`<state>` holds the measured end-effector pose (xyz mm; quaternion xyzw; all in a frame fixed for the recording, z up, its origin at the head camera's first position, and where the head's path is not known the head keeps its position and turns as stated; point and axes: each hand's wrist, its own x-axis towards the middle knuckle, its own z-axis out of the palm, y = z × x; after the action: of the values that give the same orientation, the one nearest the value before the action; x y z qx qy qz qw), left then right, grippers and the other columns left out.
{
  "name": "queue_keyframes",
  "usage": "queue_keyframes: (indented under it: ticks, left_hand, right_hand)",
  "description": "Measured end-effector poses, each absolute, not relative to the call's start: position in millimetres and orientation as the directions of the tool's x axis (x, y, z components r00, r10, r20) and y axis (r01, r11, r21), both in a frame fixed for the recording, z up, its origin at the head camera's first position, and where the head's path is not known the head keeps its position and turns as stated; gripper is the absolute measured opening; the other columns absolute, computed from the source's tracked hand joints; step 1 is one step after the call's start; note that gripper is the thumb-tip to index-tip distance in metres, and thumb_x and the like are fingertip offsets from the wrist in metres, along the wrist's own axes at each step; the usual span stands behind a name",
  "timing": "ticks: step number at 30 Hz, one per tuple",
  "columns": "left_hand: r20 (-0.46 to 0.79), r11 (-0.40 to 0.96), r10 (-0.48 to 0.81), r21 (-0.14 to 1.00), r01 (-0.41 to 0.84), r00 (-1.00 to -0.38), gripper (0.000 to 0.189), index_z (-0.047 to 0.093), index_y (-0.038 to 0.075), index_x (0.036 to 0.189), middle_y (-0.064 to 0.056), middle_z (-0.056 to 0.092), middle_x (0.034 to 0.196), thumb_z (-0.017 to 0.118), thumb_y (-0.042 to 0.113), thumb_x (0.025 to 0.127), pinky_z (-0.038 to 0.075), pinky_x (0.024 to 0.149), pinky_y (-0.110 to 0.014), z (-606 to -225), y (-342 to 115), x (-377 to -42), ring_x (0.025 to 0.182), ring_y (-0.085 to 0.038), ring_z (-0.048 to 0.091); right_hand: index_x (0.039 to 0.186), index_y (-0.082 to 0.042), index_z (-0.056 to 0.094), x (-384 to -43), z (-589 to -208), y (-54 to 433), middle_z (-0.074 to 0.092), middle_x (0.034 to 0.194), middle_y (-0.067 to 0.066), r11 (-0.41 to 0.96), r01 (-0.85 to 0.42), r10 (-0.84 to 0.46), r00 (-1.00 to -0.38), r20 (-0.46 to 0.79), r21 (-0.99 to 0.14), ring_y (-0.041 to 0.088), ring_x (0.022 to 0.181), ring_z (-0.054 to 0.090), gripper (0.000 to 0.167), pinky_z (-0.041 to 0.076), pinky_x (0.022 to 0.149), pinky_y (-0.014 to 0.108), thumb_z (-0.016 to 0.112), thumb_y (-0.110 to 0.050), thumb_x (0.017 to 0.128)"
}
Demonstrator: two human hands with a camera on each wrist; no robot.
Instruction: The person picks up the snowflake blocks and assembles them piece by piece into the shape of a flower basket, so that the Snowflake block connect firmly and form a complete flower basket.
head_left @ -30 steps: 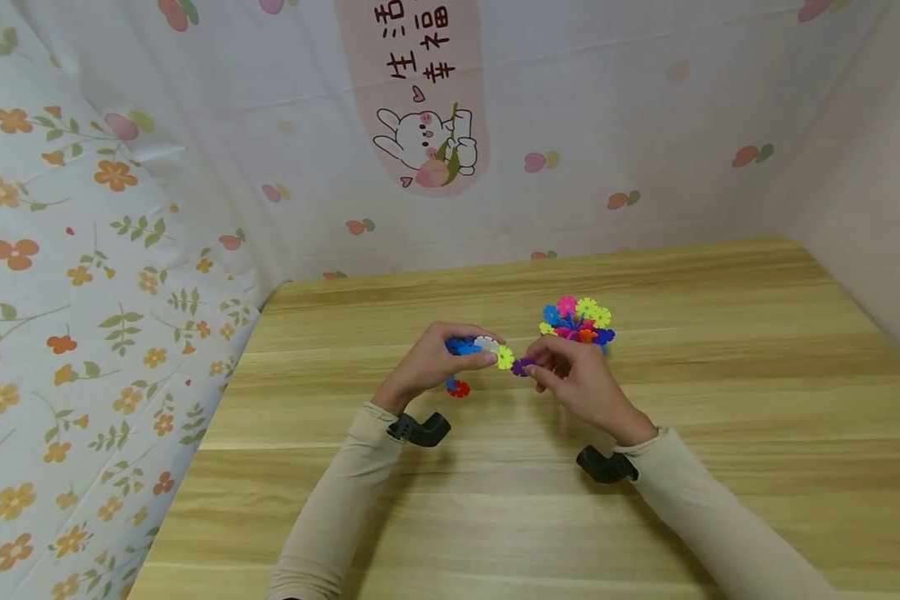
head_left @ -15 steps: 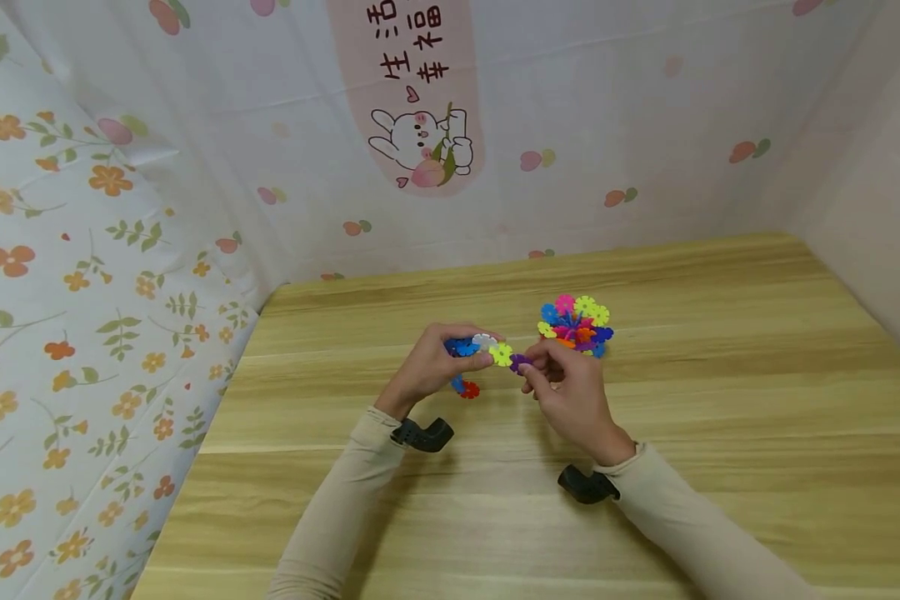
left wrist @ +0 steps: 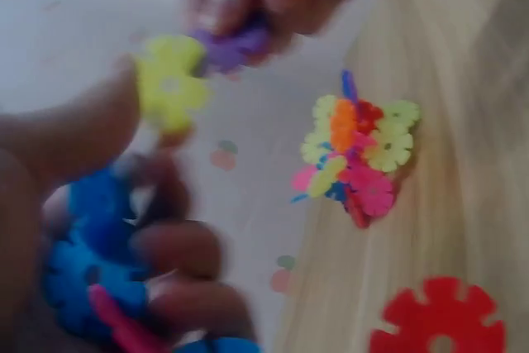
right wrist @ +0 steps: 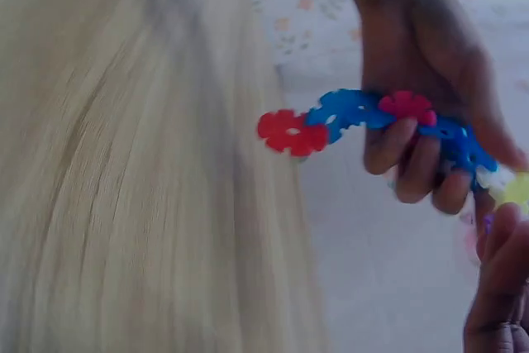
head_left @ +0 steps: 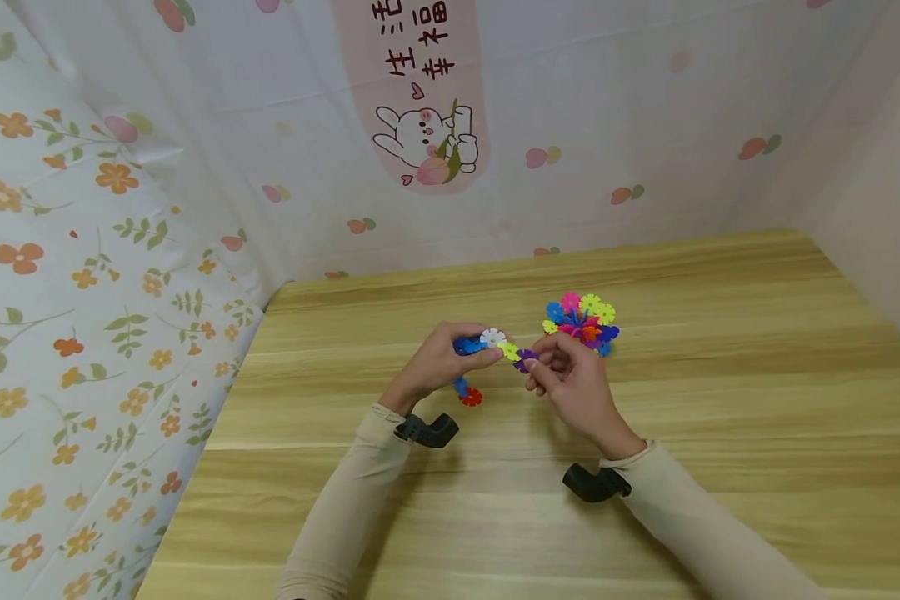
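My left hand (head_left: 438, 362) grips a chain of notched plastic snowflake discs in the head view. It includes blue discs (head_left: 467, 347), a white disc (head_left: 492, 337), a yellow-green disc (head_left: 508, 351) by the thumb tip, and a red disc (head_left: 471, 397) hanging below. A pink disc (right wrist: 407, 108) sits among the blue ones in the right wrist view. My right hand (head_left: 579, 387) pinches a purple disc (head_left: 525, 361) between thumb and fingers. The purple disc meets the yellow-green one edge to edge; how deep their slots interlock cannot be told.
A multicoloured cluster of snowflake discs (head_left: 581, 323) stands on the wooden table (head_left: 720, 375) just beyond my right hand. Printed cloth (head_left: 570, 108) hangs behind the table and on the left. Each wrist carries a black mount (head_left: 596, 483).
The purple disc has come up against the yellow-green one. The chain has tilted in my left hand, with the white disc showing more and the red disc shifting right.
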<state>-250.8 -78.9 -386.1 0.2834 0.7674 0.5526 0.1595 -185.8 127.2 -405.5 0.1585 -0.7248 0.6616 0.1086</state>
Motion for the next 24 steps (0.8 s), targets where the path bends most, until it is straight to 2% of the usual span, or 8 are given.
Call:
queue_keyframes:
  ticks: [3, 5, 7, 10, 12, 15, 19, 24]
  left_hand:
    - [0.017, 0.24, 0.602, 0.95, 0.201, -0.798, 0.045, 0.054, 0.022, 0.131, -0.004, 0.057, 0.117, 0.062, 0.036, 0.09, 0.049, 0.083, -0.04, -386.9, -84.4, -255.0, 0.101, -0.029, 0.057]
    - [-0.009, 0.228, 0.574, 0.962, 0.149, -0.818, 0.048, 0.047, 0.024, 0.136, -0.007, 0.053, 0.124, 0.059, 0.035, 0.092, 0.047, 0.086, -0.042, -386.1, -93.0, -254.2, 0.107, -0.031, 0.054]
    - [-0.033, 0.184, 0.542, 0.98, 0.08, -0.839, 0.049, 0.043, 0.021, 0.138, -0.011, 0.05, 0.126, 0.058, 0.031, 0.093, 0.045, 0.088, -0.047, -391.3, -105.8, -252.4, 0.109, -0.034, 0.053]
    - [-0.103, 0.188, 0.499, 0.982, -0.009, -0.861, 0.049, 0.043, 0.015, 0.137, -0.014, 0.05, 0.124, 0.06, 0.025, 0.092, 0.046, 0.087, -0.049, -403.0, -124.0, -242.8, 0.109, -0.029, 0.055]
    - [-0.156, 0.213, 0.488, 0.975, -0.056, -0.859, 0.045, 0.048, 0.011, 0.131, -0.016, 0.055, 0.117, 0.063, 0.024, 0.09, 0.049, 0.08, -0.049, -415.3, -131.8, -235.6, 0.101, -0.03, 0.059]
    - [-0.195, 0.267, 0.474, 0.961, -0.07, -0.859, 0.03, 0.057, 0.002, 0.115, -0.02, 0.062, 0.099, 0.062, 0.018, 0.091, 0.052, 0.069, -0.041, -426.4, -132.4, -225.7, 0.086, -0.032, 0.063]
    - [-0.162, 0.28, 0.378, 0.958, -0.054, -0.911, 0.016, 0.06, -0.004, 0.099, -0.022, 0.065, 0.083, 0.057, 0.011, 0.093, 0.051, 0.061, -0.032, -434.0, -125.8, -224.5, 0.071, -0.029, 0.064]
    - [-0.193, 0.259, 0.249, 0.957, -0.127, -0.949, 0.013, 0.06, -0.008, 0.094, -0.016, 0.066, 0.076, 0.057, 0.004, 0.092, 0.052, 0.059, -0.029, -444.0, -120.0, -230.9, 0.063, -0.019, 0.064]
  right_hand:
    - [0.099, 0.008, 0.054, -191.5, -412.0, 133.6, 0.057, 0.081, 0.023, -0.008, -0.224, -0.08, -0.971, 0.224, -0.975, 0.025, 0.063, 0.062, 0.012, 0.053, 0.055, 0.032, 0.058, 0.0, 0.09]
    - [0.101, 0.008, 0.052, -194.0, -415.7, 137.1, 0.056, 0.084, 0.028, -0.045, -0.133, -0.073, -0.988, 0.136, -0.99, 0.023, 0.066, 0.062, 0.014, 0.053, 0.059, 0.032, 0.057, -0.001, 0.091]
    - [0.101, 0.009, 0.05, -195.4, -418.4, 139.5, 0.056, 0.085, 0.028, -0.102, -0.058, -0.067, -0.996, 0.065, -0.993, 0.024, 0.068, 0.061, 0.015, 0.053, 0.062, 0.031, 0.055, -0.001, 0.092]
    - [0.101, 0.007, 0.049, -196.5, -419.9, 141.1, 0.059, 0.084, 0.021, -0.194, 0.024, -0.047, -0.999, -0.015, -0.981, 0.022, 0.069, 0.059, 0.012, 0.052, 0.063, 0.028, 0.054, 0.0, 0.093]
    - [0.1, 0.006, 0.049, -197.4, -420.5, 140.9, 0.06, 0.081, 0.013, -0.255, 0.063, -0.043, -0.998, -0.053, -0.965, 0.021, 0.069, 0.059, 0.01, 0.052, 0.063, 0.026, 0.053, 0.001, 0.093]
    - [0.1, 0.005, 0.048, -199.9, -423.1, 139.4, 0.061, 0.08, 0.009, -0.305, 0.12, -0.053, -0.993, -0.109, -0.945, 0.017, 0.068, 0.059, 0.009, 0.051, 0.063, 0.024, 0.052, 0.003, 0.092]
    - [0.105, 0.007, 0.045, -207.2, -429.6, 133.3, 0.061, 0.089, 0.014, -0.296, 0.197, -0.119, -0.979, -0.168, -0.935, 0.017, 0.073, 0.061, 0.013, 0.052, 0.068, 0.025, 0.049, 0.003, 0.093]
    - [0.107, 0.009, 0.045, -218.4, -442.0, 123.3, 0.061, 0.093, 0.019, -0.27, 0.286, -0.132, -0.957, -0.259, -0.919, 0.018, 0.074, 0.065, 0.015, 0.053, 0.074, 0.029, 0.049, 0.006, 0.093]
